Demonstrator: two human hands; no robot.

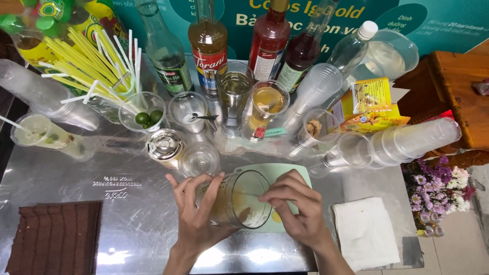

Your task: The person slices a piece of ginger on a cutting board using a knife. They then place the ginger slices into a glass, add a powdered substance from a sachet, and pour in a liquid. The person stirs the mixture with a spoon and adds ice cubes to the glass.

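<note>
Down at the near edge of the steel tabletop [127, 193], roughly midway along it, the person's left hand [196, 211] was wrapped around a clear plastic cup [239, 198], fingers and thumb closed on its wall, tipping it so the mouth leaned toward the right. The right hand [295, 209] sat at the cup's rim with its fingers pinched together on something thin that reached inside; I could not make out what it was. The cup hung over a pale green cutting board [293, 175], and a yellowish mix with what looked like pulp lay in the low side of the cup.

From where things stood, I'd judge the drink was partway made: something was already in the cup and being worked, but it was far from full, and no straw or lid was on it.

Behind the hands, toward the far edge, stood a row of syrup bottles [209, 43], a glass of amber liquid [267, 102], and a small cup holding green limes [147, 118]. A bundle of yellow straws [89, 66] fanned out near the far left corner, and a finished-looking pale drink [48, 135] lay close to the left edge. A metal shaker lid [165, 145] rested just beyond the left hand. Stacked clear cups [412, 140] lay on their side toward the right edge, a folded white cloth [364, 231] sat at the near right corner, and a brown cloth [56, 237] covered the near left corner.
</note>
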